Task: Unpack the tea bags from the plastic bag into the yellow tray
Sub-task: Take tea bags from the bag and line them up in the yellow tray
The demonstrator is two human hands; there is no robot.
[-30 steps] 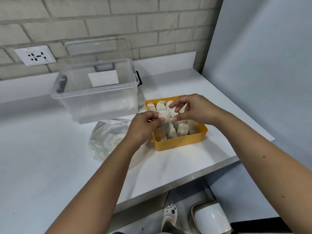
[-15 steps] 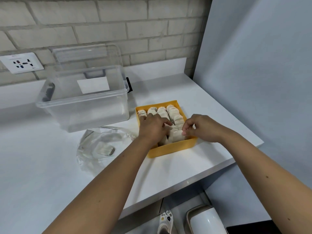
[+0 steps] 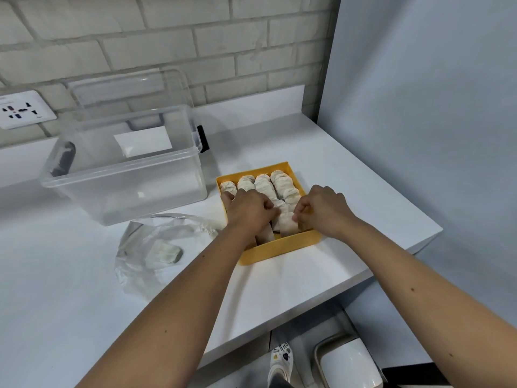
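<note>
**Tea bags nearly all tucked into the tray**

Tea bags stand packed in rows inside the yellow tray, which sits near the counter's front edge. Both hands are down in it: the left hand curled among the bags at its near-left, the right hand with fingers pinched together on a bag at the near-right. One bag appears to remain in the plastic bag, lying at nine o'clock from the tray.

These bags look light, soft and easily crushed — best pinched gently by their upper edges. The film bag is limp and will likely slide, so steadying its mouth helps. Room is tight: the clear bin crowds in at ten o'clock, the counter edge runs close at six, and open surface lies toward eight.
</note>
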